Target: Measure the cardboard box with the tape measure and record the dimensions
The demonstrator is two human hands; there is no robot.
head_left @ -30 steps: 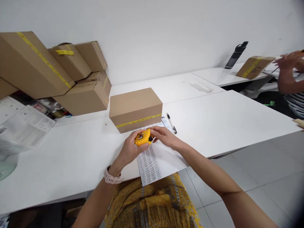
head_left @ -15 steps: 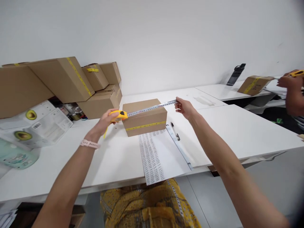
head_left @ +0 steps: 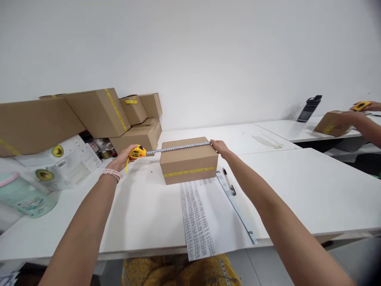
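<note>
A cardboard box (head_left: 190, 162) with a yellow tape strip along its front stands on the white table (head_left: 139, 214). My left hand (head_left: 122, 158) is closed round a yellow tape measure (head_left: 137, 151), to the left of the box and apart from it. The metal blade (head_left: 178, 147) runs out of the case across the box's top. At the top's right edge, my right hand (head_left: 218, 146) pinches the end of the blade. Under the front of the box lies a printed sheet (head_left: 220, 222) on a pale blue-edged sheet, with a pen (head_left: 229, 182) to its right.
Several cardboard boxes (head_left: 98, 115) are stacked at the back left, above a white carton with avocado pictures (head_left: 68, 159). A mint-green tumbler (head_left: 26, 194) is at far left. At right stand a dark bottle (head_left: 309, 108) and a co-worker's box (head_left: 331, 123), with that person's hands holding another tape measure.
My right hand has moved left to the box's right edge. My left hand with the tape measure has shifted left, away from the box. The view has tilted slightly up.
</note>
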